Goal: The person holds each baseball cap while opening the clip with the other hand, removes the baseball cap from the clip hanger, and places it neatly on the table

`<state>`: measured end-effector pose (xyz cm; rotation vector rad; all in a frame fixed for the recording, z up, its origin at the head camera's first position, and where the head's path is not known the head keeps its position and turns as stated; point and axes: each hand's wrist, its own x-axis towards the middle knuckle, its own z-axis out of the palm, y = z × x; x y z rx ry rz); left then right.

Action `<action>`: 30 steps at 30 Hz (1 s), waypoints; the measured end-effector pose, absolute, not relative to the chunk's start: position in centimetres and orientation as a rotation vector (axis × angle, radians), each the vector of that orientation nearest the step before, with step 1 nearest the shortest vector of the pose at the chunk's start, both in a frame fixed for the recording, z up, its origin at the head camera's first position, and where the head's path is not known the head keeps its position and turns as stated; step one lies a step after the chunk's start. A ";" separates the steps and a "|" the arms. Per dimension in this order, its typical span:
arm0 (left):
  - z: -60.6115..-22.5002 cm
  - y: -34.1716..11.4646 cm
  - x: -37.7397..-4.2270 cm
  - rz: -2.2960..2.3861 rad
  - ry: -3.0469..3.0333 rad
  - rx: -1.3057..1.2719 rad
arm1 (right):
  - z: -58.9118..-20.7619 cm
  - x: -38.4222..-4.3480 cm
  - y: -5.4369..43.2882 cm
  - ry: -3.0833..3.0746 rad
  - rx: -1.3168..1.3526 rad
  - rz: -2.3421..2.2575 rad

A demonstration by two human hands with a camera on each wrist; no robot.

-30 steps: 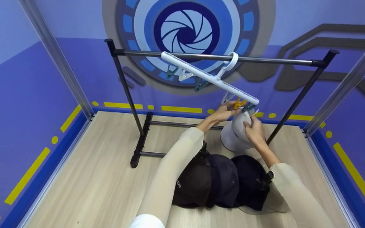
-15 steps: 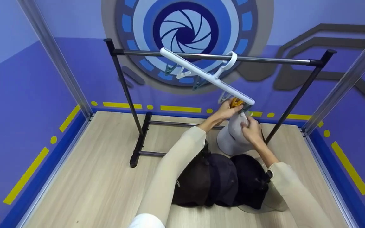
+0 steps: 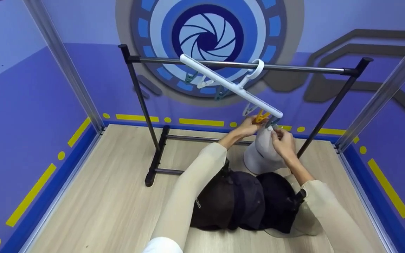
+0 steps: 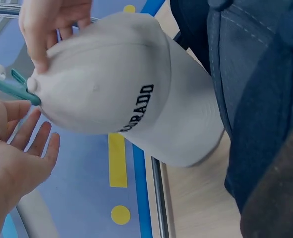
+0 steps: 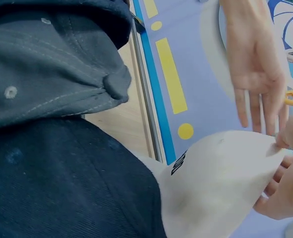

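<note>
A light grey baseball cap (image 3: 265, 149) hangs crown up below the right end of the white clip hanger (image 3: 232, 86). At its top button a teal clip (image 4: 18, 91) touches the crown and appears to bite it. My right hand (image 3: 284, 143) pinches the crown fabric beside that clip, thumb in front and fingers behind. My left hand (image 4: 17, 148) is just beside the teal clip, its fingers extended with nothing in them. An orange clip (image 3: 261, 116) hangs in front of the left hand's fingertips in the head view. Dark lettering shows on the cap's front.
The hanger hooks over the top bar (image 3: 294, 67) of a black rack. Several more clips (image 3: 206, 83) dangle along the hanger. On the wooden table (image 3: 111, 182), dark caps (image 3: 246, 200) lie in a nested row, with a beige cap (image 3: 306, 221) at its right end.
The left hand has drawn back slightly from the teal clip and its fingers have loosened. The hanger's right end has shifted a little left since the first frame. The right hand stays at the crown.
</note>
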<state>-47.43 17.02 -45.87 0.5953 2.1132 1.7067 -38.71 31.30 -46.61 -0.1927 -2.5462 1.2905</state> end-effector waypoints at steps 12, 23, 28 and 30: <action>-46.8 17.0 -48.4 1.516 2.079 0.703 | -44.3 -39.9 30.4 -2.267 -0.260 1.220; -46.6 16.2 -48.4 1.400 2.273 0.964 | -44.2 -39.9 30.3 -2.193 -0.348 1.379; -46.7 16.0 -48.3 1.292 2.419 1.039 | -44.2 -40.0 30.2 -2.171 -0.394 1.431; -46.9 16.0 -48.3 1.267 2.465 1.054 | -44.1 -40.0 30.2 -2.163 -0.430 1.465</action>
